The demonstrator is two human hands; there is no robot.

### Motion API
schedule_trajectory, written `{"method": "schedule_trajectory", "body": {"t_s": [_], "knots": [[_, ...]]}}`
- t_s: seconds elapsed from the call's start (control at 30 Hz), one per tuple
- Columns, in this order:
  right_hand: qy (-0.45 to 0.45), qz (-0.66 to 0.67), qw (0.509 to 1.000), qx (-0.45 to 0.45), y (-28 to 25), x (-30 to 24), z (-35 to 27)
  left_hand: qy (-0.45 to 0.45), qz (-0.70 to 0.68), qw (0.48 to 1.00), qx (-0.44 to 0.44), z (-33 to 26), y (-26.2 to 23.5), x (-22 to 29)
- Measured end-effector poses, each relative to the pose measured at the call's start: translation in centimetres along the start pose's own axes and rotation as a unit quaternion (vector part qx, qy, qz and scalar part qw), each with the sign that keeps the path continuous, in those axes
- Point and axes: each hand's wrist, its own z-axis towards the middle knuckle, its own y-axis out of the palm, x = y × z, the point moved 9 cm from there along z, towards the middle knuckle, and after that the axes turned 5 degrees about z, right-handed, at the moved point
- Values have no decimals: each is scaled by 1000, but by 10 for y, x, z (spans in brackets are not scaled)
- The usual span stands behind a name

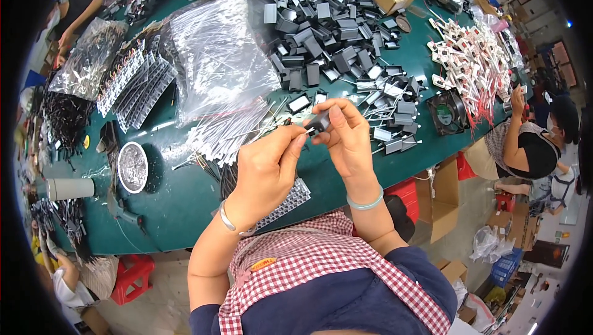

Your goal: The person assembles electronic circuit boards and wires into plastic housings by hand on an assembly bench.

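My right hand (347, 140) grips a small black plastic case (319, 123) between thumb and fingers, above the table's near edge. My left hand (267, 161) is closed in a pinch right beside it. A thin white stick seems to run from those fingertips to the case; its other end is hidden in the hand. Loose white sticks (225, 131) lie fanned out beyond my left hand, partly under a clear plastic bag (216, 44) full of similar ones. Past my right hand lies a cluster of black cases with white sticks (398, 109) attached.
Empty-looking black cases (333, 32) form a big heap at the back. Circuit board strips (139, 84), a white bowl (133, 167), a soldering tool (126, 214) and a white cup (71, 188) are on the left. A fan (448, 112) and white connectors (472, 60) lie right, near a co-worker (537, 149).
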Motion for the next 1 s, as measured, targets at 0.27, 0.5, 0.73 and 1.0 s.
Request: {"method": "schedule_trajectory", "body": {"t_s": [0.27,0.5,0.73,1.0], "knots": [[-23,-35,998,43,-6,1,-3,74,71,995,13,-5,-1,9],[-46,-101,993,35,-2,-7,-6,82,77,994,4,-5,-1,12],[-42,-108,993,24,-3,-9,-7,-5,21,998,-52,-3,3,2],[-28,-76,996,34,-2,-10,-7,-35,-18,997,-71,-3,7,-6]]}}
